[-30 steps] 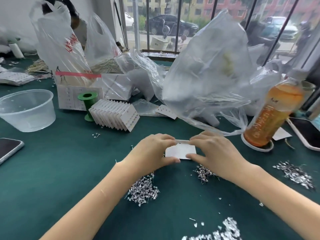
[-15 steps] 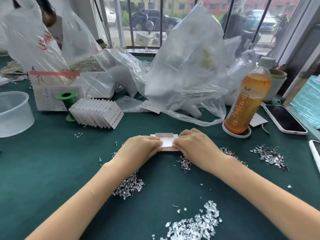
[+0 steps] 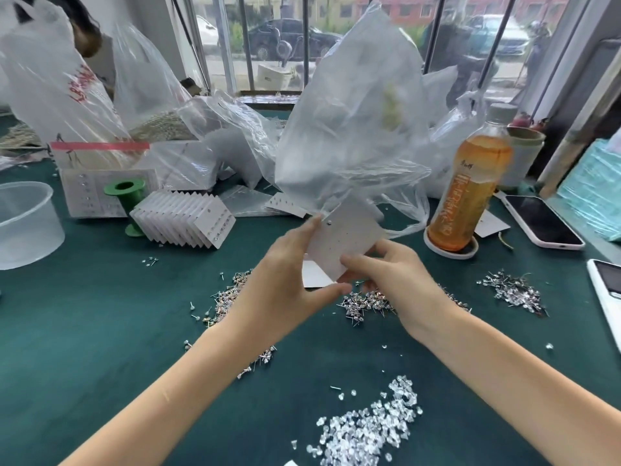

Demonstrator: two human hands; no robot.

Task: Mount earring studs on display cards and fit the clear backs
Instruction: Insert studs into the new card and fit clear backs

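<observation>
A white display card [image 3: 346, 234] is lifted off the green table, tilted, with a small hole near its top corner. My left hand [image 3: 285, 270] holds its left edge between fingers and thumb. My right hand [image 3: 389, 274] pinches its lower right edge. A second white card [image 3: 314, 275] lies on the table under the hands. Earring studs lie in heaps: one [image 3: 228, 297] left of my left hand, one [image 3: 366, 306] under my right hand, one [image 3: 514, 292] at the right. A pile of clear backs [image 3: 366, 432] sits near the front.
A fanned stack of filled cards [image 3: 188, 218] and a green spool [image 3: 126, 193] sit at the left, beside a clear tub [image 3: 25, 223]. Plastic bags [image 3: 353, 122] crowd the back. An orange drink bottle [image 3: 470, 183] and two phones [image 3: 541, 220] stand right.
Both hands have lifted one card up from the table and tilted it; earlier they pressed on the cards lying flat. The camera has also moved closer.
</observation>
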